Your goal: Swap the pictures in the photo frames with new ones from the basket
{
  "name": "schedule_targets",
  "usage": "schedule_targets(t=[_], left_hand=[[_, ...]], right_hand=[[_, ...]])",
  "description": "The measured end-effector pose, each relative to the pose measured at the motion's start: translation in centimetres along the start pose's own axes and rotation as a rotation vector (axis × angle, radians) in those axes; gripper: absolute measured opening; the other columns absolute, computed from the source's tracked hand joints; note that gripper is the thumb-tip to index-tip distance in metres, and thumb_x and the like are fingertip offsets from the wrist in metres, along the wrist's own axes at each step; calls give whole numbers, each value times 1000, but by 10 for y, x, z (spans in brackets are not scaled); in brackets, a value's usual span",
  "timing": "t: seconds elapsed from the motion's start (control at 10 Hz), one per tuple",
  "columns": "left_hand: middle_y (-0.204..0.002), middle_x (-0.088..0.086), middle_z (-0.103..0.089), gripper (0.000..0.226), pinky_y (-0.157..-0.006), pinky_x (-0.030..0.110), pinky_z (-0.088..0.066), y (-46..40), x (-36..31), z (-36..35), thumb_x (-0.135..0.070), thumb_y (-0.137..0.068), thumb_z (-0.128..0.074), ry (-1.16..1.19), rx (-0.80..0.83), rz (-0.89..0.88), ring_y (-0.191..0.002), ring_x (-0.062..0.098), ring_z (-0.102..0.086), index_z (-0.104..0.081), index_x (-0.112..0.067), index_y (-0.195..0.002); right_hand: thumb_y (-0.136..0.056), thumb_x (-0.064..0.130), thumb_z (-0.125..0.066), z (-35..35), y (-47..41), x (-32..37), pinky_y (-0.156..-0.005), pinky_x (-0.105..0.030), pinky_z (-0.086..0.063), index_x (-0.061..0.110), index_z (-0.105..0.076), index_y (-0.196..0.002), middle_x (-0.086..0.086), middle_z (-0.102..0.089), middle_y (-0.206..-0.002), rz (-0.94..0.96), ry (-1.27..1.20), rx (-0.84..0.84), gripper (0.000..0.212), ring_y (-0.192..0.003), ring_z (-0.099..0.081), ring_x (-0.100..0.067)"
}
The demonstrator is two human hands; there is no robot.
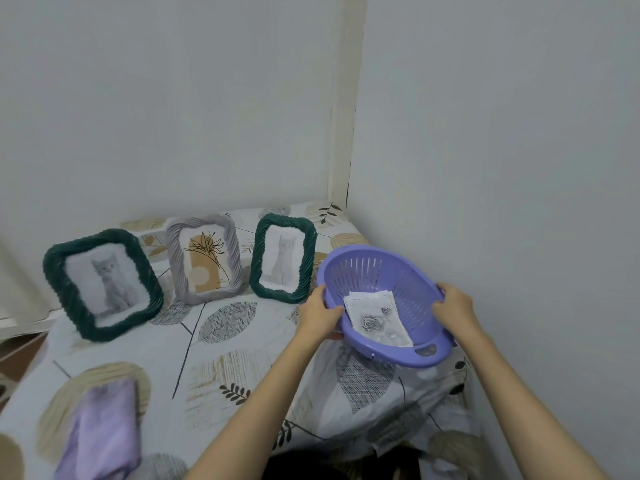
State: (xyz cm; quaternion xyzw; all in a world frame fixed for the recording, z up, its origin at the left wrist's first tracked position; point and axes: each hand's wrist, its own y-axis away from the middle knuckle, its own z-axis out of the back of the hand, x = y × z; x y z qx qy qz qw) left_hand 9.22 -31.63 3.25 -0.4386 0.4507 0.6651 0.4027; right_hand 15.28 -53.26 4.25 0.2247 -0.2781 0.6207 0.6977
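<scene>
Basket point(398, 271): purple slotted plastic, oval, held tilted at the table's right end, next to the wall. Likely light and fairly stiff; rim is the natural hold.
Left hand point(318, 315): fingers curled round the near-left rim, gripping it.
Right hand point(455, 308): wrapped round the right rim, gripping it.
Prints point(377, 318): small loose stack inside the basket, a rose drawing uppermost. Thin paper, probably limp and easily creased; best lifted by an edge.
Frames: three, upright, in a row left of the basket. Left frame point(104, 284), dark green, cat picture. Middle frame point(204, 259), grey, plant picture. Right frame point(284, 258), dark green, cat picture. Twisted surrounds look grippable; any glazing probably fragile.
Cloth point(225, 344): leaf-patterned cover, soft, wrinkled.
Fabric point(100, 434): lilac, folded, near left.
Walls point(485, 133): pale grey, meeting in a corner.
</scene>
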Motion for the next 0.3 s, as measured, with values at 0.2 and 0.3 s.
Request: schedule_targets(t=[0.2, 0.3], left_hand=[[-120, 8, -56, 57, -63, 34, -56, 12, 4, 14, -16, -90, -57, -34, 9, -51, -95, 29, -63, -33, -20, -141], [-105, 2, -56, 47, -71, 32, -52, 23, 14, 34, -23, -91, -55, -97, -61, -126, -91, 22, -60, -42, -17, -135]], right_hand=[[-84, 0, -47, -1, 8, 2, -87, -40, -42, -1, -47, -125, -25, -54, -121, -6, 91, -9, 41, -107, -52, -41], [-87, 9, -49, -10, 23, 15, -94, -47, -36, 6, -44, -130, -22, -44, -130, 98, 271, -169, 44, -116, -41, -42]])
